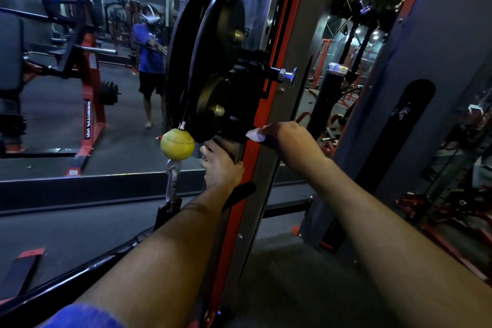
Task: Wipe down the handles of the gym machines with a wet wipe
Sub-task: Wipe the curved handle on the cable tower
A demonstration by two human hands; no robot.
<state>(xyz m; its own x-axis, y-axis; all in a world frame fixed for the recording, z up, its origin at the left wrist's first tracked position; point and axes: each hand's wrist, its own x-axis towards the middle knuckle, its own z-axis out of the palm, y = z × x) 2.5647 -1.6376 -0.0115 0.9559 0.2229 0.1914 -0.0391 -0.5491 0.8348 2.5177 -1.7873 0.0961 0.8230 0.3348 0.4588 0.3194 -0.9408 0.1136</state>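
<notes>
Wipe (255,135), white and crumpled, is pinched in the right hand (288,141), just beside the red post (249,157) and under the round black pulleys (213,61). Its long axis cannot be told. That hand's fingers are curled over a dark handle (267,143), mostly hidden. The black carriage (226,145) on the post is gripped by the left hand (221,168). Both arms are stretched forward. A smooth yellow ball (177,144) is hung from a cable beside the left hand.

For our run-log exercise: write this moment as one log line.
left hand: grips pulley carriage | right hand: holds wet wipe against the carriage's side handle | yellow ball: hanging, untouched
</notes>
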